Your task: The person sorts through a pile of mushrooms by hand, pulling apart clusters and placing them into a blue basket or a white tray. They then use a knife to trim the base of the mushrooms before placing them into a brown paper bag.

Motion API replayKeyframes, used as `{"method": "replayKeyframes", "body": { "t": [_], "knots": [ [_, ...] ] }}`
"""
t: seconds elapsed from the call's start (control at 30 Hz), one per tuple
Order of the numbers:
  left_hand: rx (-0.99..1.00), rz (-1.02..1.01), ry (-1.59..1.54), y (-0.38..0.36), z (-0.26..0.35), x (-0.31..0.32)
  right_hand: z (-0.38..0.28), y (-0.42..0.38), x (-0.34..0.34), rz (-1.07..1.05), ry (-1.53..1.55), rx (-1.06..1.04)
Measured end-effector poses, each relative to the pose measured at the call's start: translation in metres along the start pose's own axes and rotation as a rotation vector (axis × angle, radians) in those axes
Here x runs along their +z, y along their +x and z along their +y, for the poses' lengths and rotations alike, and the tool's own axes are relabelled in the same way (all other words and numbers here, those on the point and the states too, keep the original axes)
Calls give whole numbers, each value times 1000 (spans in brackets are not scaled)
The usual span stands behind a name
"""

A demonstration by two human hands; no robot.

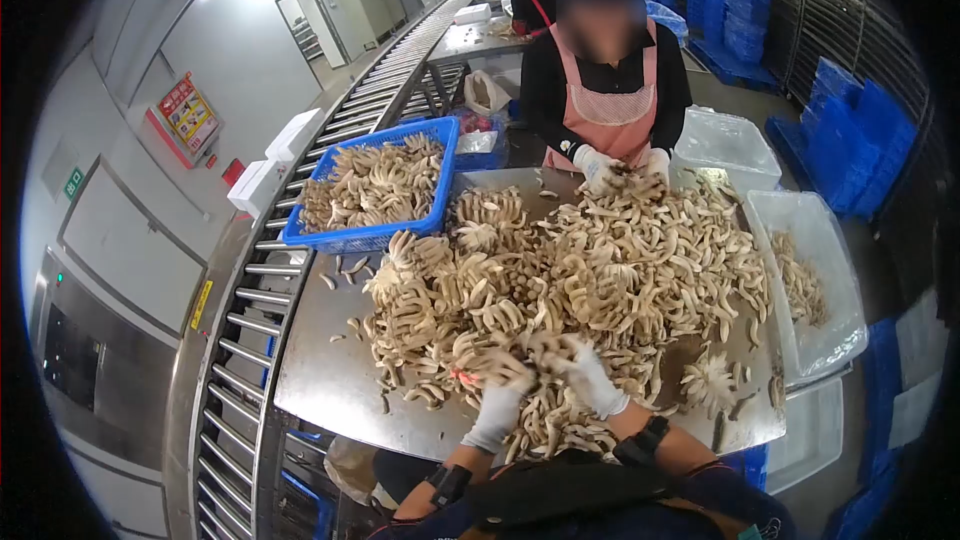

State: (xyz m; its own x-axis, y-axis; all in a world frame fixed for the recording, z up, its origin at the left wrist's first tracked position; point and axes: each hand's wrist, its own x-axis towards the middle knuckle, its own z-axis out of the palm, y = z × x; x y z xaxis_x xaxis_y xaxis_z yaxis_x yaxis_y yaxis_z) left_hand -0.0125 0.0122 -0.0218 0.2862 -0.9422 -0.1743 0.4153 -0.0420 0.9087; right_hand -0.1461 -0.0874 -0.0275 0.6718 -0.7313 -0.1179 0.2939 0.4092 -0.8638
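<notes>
A large heap of pale brown mushrooms (610, 270), some in clusters and some loose, covers the metal table (320, 380). My left hand (497, 408), in a white glove, is closed on a mushroom cluster (505, 365) at the near side of the heap. A small orange-red item (465, 377) shows beside those fingers. Close by on the right, my gloved right hand (597, 385) has its fingers bent in against the same cluster; its fingertips are partly hidden among the mushrooms. Dark bands circle both of my wrists.
A blue basket (447, 165) full of mushrooms stands at the table's back left, beside a roller conveyor (245, 350). Opposite me, a person in a pink apron (605, 115) handles mushrooms with gloved hands. At the right edge, a white bin (845, 325) holds loose mushrooms.
</notes>
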Motion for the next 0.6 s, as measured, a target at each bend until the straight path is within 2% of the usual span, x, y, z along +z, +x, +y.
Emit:
{"method": "replayKeyframes", "body": {
  "t": [0.03, 0.07, 0.1, 0.17, 0.2, 0.23, 0.27, 0.3, 0.33, 0.37, 0.4, 0.43, 0.5, 0.53, 0.6],
  "knots": [
    [78, -100, 224, 1, -13, -5, 11, 2, 3, -24, -84, -98],
    [67, -74, 250, 1, -21, -8, 16, 3, 1, -67, 52, -12],
    [63, -48, 276, 4, -27, -12, 17, 3, -5, -85, 22, 32],
    [-139, 103, -145, 4, -21, -10, 0, 0, -8, -123, -36, 114],
    [-112, 95, -237, 8, -18, -16, -16, -5, -8, -156, -181, 184],
    [-174, 146, -273, 6, -9, -16, -12, -5, -9, -175, -128, 193],
    [-76, 108, -83, 9, -21, -27, -5, -7, -11, -193, -75, 202],
    [-65, 44, 38, 10, -35, -34, 1, -9, -12, -212, -22, 212],
    [-47, -18, 158, 8, -31, -31, 2, -14, 3, -109, 48, 183],
    [-118, -109, 210, 3, -24, -21, 13, -9, -3, -123, -147, 71],
    [-14, -158, 344, 3, -30, -16, 22, -4, -9, -115, -345, -40],
    [-93, -61, 134, 3, -33, -18, 5, -8, -5, -122, -113, 171],
    [-245, 134, -284, 6, -39, -21, -20, -15, 0, -40, -22, 244],
    [-202, 141, -201, 6, -30, -18, -25, -17, 1, 3, 25, 280],
    [-172, -29, -40, 7, -47, -26, 10, -11, -15, -73, -153, 123]
  ]
}}
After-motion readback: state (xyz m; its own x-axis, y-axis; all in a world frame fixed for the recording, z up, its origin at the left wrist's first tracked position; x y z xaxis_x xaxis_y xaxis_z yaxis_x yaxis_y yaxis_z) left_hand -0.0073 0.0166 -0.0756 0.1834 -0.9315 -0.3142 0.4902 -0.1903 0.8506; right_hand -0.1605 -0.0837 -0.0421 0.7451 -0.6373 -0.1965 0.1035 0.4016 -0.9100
